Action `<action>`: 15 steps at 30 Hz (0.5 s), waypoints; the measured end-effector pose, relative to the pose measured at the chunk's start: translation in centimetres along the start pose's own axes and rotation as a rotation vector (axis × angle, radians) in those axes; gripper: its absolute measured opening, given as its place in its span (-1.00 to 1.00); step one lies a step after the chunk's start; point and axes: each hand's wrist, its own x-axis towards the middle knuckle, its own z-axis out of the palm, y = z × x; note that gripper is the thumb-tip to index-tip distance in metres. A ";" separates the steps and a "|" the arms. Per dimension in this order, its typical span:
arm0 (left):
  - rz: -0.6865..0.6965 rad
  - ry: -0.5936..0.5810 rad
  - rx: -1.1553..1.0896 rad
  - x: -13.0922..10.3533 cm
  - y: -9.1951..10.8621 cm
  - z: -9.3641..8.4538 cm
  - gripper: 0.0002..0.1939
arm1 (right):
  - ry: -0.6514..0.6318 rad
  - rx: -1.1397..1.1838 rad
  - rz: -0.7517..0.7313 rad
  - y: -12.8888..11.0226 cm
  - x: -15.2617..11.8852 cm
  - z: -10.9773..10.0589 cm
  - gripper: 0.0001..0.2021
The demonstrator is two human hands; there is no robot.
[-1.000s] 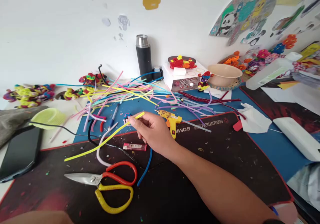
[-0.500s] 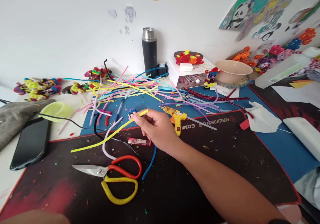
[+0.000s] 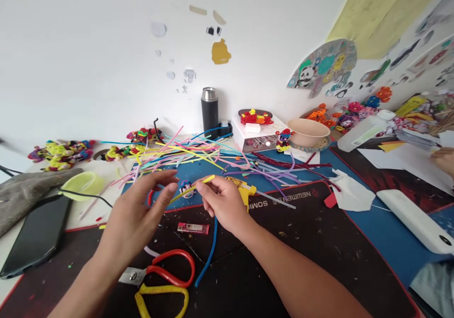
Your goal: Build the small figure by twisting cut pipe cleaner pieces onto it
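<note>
My right hand (image 3: 223, 202) pinches a yellow pipe cleaner (image 3: 186, 193) near one end, between thumb and fingers. My left hand (image 3: 138, 209) is beside it, thumb and fingers apart, and hides part of the yellow length. A small blue, pink and white figure (image 3: 187, 189) shows just behind the pipe cleaner. Below my right hand runs a blue pipe cleaner (image 3: 212, 252); its upper end is hidden. A pink lighter (image 3: 193, 228) lies between my forearms. Scissors with one red and one yellow handle (image 3: 170, 266) rest on the dark mat, their blades covered by my left arm.
Loose coloured pipe cleaners (image 3: 191, 152) are heaped at the back. A yellow glue gun (image 3: 246, 193) lies right of my right hand. A black bottle (image 3: 210, 112) stands by the wall, a phone (image 3: 35, 235) at left. Another person's hand (image 3: 443, 159) appears at far right.
My left hand has come up from the lower left to the yellow pipe cleaner. My right hand keeps its pinch. The view has tilted up, showing more wall.
</note>
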 end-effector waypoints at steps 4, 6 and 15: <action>-0.005 -0.105 -0.031 0.6 -0.9 1.7 -0.41 | -0.038 0.025 -0.010 0.5 -0.1 0.2 -0.52; -0.012 -0.165 -0.021 -0.1 -1.7 2.1 -0.47 | -0.046 0.038 -0.011 0.8 -0.2 0.3 -0.51; 0.091 -0.145 -0.056 -0.4 -2.8 1.7 -0.61 | -0.011 0.034 0.008 0.9 0.0 0.4 -0.45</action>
